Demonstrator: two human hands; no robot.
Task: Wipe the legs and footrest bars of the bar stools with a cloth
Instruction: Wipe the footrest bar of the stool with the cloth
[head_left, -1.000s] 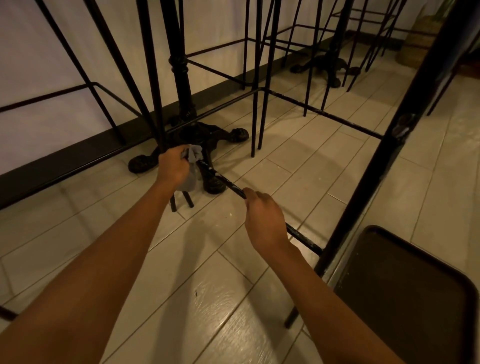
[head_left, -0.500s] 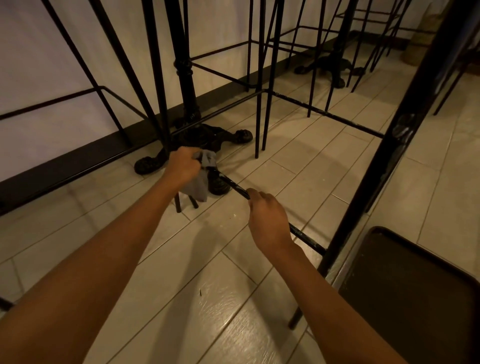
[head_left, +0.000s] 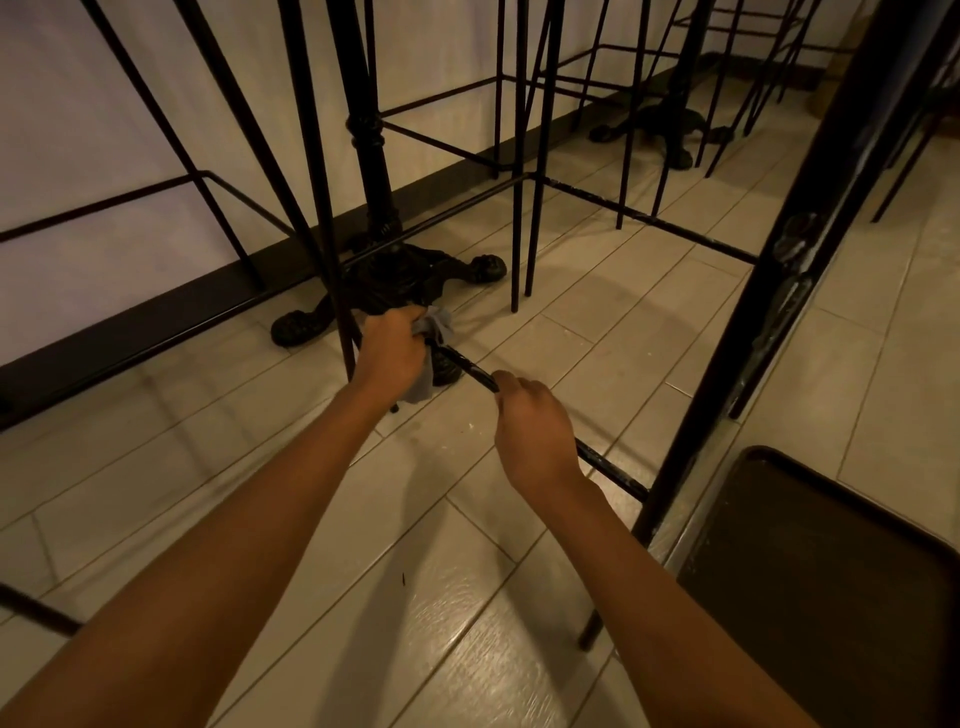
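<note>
A thin black footrest bar (head_left: 608, 465) of the nearest bar stool runs from the thick front leg (head_left: 769, 312) at right toward the far leg (head_left: 332, 291) at left. My left hand (head_left: 392, 348) grips a grey cloth (head_left: 435, 325) wrapped round the bar's left end, with a fold of cloth hanging below the hand. My right hand (head_left: 535, 431) is closed round the same bar farther right, about a hand's width from the cloth. The bar's paint is chipped in spots.
A cast-iron table base (head_left: 395, 280) with clawed feet stands just behind the cloth. More black stool legs and footrest bars (head_left: 644, 221) cross the tiled floor beyond. A dark stool seat (head_left: 826, 587) fills the lower right. A dark skirting board (head_left: 156, 317) runs along the wall.
My left hand with the cloth has slid a little to the right along the bar, closer to my right hand. The right hand has kept its grip on the bar.
</note>
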